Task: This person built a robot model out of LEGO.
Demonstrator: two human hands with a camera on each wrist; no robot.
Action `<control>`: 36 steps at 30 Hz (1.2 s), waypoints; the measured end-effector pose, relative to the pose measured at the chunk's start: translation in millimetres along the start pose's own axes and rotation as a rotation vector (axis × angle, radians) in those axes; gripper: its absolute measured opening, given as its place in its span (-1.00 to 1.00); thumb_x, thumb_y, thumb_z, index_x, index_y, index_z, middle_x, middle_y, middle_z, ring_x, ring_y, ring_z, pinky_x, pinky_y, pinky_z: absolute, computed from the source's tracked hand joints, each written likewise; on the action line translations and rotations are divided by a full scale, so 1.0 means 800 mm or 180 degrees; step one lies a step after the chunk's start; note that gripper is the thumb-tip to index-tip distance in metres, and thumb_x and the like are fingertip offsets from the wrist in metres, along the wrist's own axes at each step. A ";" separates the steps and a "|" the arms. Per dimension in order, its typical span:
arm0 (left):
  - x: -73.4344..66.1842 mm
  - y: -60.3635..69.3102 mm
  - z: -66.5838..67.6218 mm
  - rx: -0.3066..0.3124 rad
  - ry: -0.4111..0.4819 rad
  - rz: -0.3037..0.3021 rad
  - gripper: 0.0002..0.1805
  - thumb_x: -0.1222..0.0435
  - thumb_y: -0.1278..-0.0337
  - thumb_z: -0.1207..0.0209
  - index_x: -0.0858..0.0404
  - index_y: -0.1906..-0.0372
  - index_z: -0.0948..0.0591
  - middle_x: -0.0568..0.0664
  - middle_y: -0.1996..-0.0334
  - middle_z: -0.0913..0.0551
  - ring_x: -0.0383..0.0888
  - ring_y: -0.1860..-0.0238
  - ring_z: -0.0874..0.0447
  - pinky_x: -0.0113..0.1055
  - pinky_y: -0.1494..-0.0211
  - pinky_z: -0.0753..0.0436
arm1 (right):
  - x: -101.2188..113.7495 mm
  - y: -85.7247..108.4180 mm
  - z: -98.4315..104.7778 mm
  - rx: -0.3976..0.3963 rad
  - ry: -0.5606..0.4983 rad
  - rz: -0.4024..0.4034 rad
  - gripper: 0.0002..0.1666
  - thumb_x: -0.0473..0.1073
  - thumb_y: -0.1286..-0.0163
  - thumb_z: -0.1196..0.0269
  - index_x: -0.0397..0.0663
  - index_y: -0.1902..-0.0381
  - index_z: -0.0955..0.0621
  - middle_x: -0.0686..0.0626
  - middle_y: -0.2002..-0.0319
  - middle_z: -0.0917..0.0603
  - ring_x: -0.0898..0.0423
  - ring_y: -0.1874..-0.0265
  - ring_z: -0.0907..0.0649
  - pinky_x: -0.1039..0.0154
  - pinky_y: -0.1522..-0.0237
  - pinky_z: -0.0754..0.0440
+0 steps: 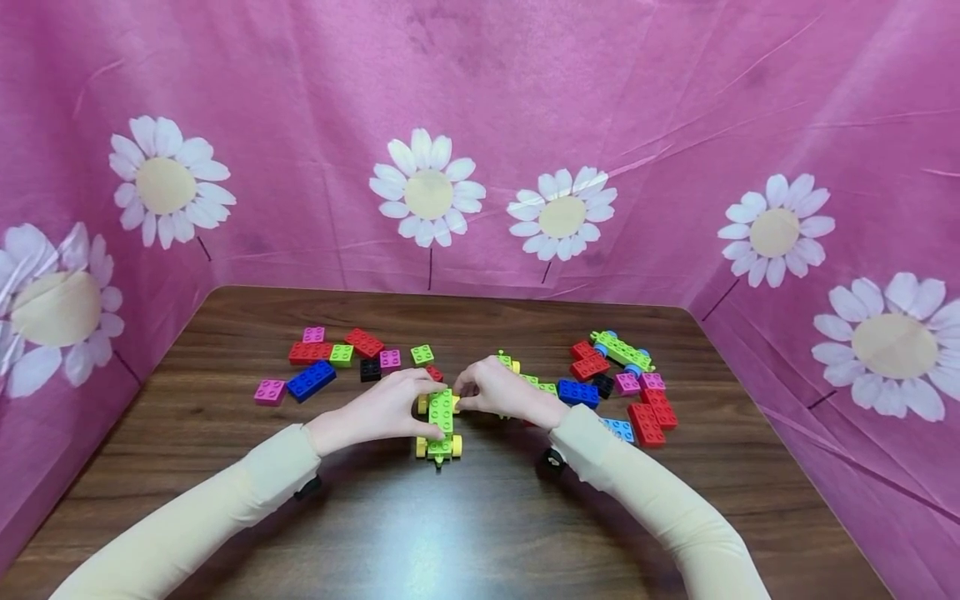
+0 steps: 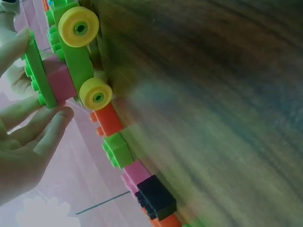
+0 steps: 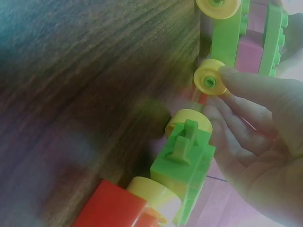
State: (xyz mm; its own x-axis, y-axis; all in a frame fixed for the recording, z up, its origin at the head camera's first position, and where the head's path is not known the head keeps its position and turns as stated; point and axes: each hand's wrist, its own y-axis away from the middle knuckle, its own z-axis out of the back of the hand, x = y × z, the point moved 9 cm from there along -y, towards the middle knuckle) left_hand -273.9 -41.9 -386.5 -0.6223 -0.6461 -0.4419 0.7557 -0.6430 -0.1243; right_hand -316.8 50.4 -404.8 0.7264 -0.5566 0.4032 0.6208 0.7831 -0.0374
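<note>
A green wheeled base (image 1: 439, 450) with yellow wheels stands mid-table. On it a pink brick (image 2: 60, 80) carries a long green brick (image 1: 441, 414). My left hand (image 1: 386, 407) holds that green brick between thumb and fingers at its two ends. My right hand (image 1: 506, 390) has its thumb and fingertips at a yellow wheel (image 3: 209, 77) on the base's far right side. Beside that hand is a second green base (image 3: 182, 153) with yellow wheels, partly hidden under the hand in the head view.
Left of the hands lie loose bricks, among them a blue one (image 1: 311, 381) and a black one (image 1: 371, 370). To the right are a green base with blue wheels (image 1: 622, 352), a blue brick (image 1: 578, 392) and red bricks (image 1: 647, 425). Pink cloth (image 1: 495, 83) surrounds the table.
</note>
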 end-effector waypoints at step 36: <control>0.006 0.004 0.001 -0.0137 0.0159 0.0054 -0.30 0.01 0.09 -0.48 0.35 -0.12 -0.63 0.18 -0.08 -0.70 0.04 -0.08 -0.67 -0.06 -0.10 -0.68 | 0.003 0.000 0.000 -0.0035 0.0034 0.0028 -0.87 -0.20 -0.27 -0.40 -0.14 0.26 -0.76 -0.04 0.31 -0.81 0.26 0.41 -0.72 0.51 0.33 -0.65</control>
State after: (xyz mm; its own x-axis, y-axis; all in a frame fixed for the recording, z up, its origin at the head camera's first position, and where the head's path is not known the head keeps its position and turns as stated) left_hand -274.4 -47.3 -387.9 -0.5993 -0.6347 -0.4879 0.7747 -0.6132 -0.1540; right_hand -315.2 49.5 -403.6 0.7350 -0.5526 0.3929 0.6174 0.7850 -0.0509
